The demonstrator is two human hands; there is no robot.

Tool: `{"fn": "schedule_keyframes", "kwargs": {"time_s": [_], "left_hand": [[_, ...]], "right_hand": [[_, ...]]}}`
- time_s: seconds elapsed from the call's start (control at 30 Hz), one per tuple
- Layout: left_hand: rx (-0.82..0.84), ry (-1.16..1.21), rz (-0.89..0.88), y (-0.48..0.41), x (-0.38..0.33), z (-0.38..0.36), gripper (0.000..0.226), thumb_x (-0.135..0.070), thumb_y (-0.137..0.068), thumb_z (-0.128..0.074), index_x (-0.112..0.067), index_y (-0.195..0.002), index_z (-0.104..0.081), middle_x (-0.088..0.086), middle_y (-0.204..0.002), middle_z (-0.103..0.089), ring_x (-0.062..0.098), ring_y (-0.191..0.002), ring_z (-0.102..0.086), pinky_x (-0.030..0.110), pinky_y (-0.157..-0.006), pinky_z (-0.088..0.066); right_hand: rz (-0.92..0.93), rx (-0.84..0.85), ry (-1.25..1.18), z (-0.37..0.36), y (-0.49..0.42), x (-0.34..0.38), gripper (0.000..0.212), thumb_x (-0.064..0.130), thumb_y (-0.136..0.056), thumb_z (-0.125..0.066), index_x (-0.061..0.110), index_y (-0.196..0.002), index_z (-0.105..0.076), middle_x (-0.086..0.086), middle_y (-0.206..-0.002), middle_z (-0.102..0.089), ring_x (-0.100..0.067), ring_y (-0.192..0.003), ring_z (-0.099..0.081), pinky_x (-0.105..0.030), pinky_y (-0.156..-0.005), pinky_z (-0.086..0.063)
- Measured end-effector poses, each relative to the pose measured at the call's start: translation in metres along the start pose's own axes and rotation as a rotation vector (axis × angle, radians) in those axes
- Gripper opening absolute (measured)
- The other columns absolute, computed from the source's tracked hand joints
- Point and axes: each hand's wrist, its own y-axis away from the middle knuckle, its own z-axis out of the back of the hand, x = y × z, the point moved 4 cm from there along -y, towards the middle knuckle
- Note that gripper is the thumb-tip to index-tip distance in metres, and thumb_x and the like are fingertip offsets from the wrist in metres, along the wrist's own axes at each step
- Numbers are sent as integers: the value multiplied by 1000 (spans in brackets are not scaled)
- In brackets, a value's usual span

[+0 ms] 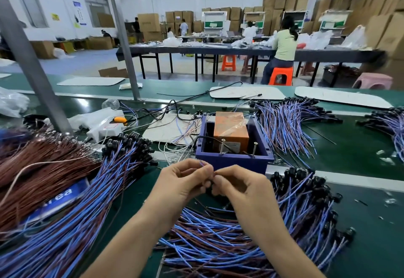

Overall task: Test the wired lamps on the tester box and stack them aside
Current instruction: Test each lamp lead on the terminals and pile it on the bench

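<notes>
Both hands busy rn w/ one wired lamp [210, 180], held right in front of the tester box [235, 144], just short of its near wall. Left hand [185, 181] is pinching the wire ends, a bit of blue tip pokes up above my thumb. Right hand [237, 184] is pinched on the same piece where my fingertips meet. Can't really see the lamp body, fingers cover most of it.

Handling imo: these weigh basically nothing, and the leads are thin & floppy, so they'll flop away if held far back. Best to grip close to the bare ends so I can steer them onto the two screws [223, 146] sticking up inside the box. The black heads prob tolerate a firmer pinch than the wire.

Untested pile [218, 234] lies on the worktop [360, 146] nearer me than the box; bundles [284, 124] fan out right of the box.
</notes>
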Motion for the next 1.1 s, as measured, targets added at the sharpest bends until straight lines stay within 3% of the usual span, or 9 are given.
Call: {"fn": "schedule_keyframes", "kwargs": {"time_s": [0.1, 0.23, 0.37, 0.5, 0.63, 0.77, 0.93, 1.1], "left_hand": [[-36, 41, 25, -4, 8, -10, 15, -21, -56, -75, -18, -70, -78, 2, -69, -71, 5, -59, -64, 15, -57, -52], [-84, 3, 42, -10, 15, -16, 15, -25, -64, -71, -16, -75, -74, 0, -70, -71, 6, -60, -64, 16, -54, -50], [-80, 21, 77, -20, 20, -18, 2, -11, -86, -63, -11, -87, -65, 4, -75, -73, 7, -51, -59, 17, -52, -51], [-104, -179, 81, -35, 24, -16, 14, -11, -92, -59, -10, -83, -70, -5, -59, -62, 4, -43, -44, 15, -49, -43], [-121, -361, 50, -51, 24, -17, 17, -14, -92, -60, -10, -80, -71, -6, -56, -59, 4, -41, -41, 15, -45, -38], [-129, -372, 60, -59, 21, -18, 18, -17, -92, -62, -13, -77, -72, -8, -55, -61, 2, -41, -40, 13, -43, -36], [-173, -356, 48, -59, 21, -15, 18, -18, -91, -63, -12, -77, -72, -10, -56, -63, 1, -40, -42, 12, -40, -35], [-209, -345, 34, -58, 20, -14, 17, -17, -90, -63, -11, -77, -73, -8, -58, -65, 1, -40, -42, 12, -41, -36]], "right_hand": [[-97, -99, -168, 3, -5, -14, 14, 13, -87, -67, 23, -81, -75, 2, -74, -73, -12, -76, -70, -25, -71, -57], [-137, -188, -312, 7, -6, -23, 17, 12, -87, -67, 21, -78, -77, -2, -75, -74, -13, -75, -70, -24, -67, -57], [-214, -289, -384, 21, -13, -36, 25, 5, -90, -62, 20, -76, -76, -1, -65, -71, -12, -63, -67, -22, -61, -56], [-301, -364, -86, 45, -28, -59, 27, 5, -91, -58, 24, -79, -74, 7, -53, -60, -10, -46, -49, -19, -45, -38], [-260, -450, 202, 64, -36, -68, 13, 16, -89, -65, 14, -91, -77, 10, -67, -65, -2, -63, -57, -12, -52, -39], [-171, -541, 292, 68, -37, -64, 13, 20, -88, -67, 12, -91, -77, 6, -70, -65, -3, -67, -59, -13, -58, -41], [-148, -602, 280, 74, -40, -64, 15, 20, -88, -67, 9, -93, -76, -2, -78, -70, -18, -77, -64, -30, -73, -50], [-135, -543, 263, 71, -40, -63, 12, 18, -88, -68, 10, -91, -77, 5, -69, -64, -6, -67, -59, -20, -64, -43]]}}
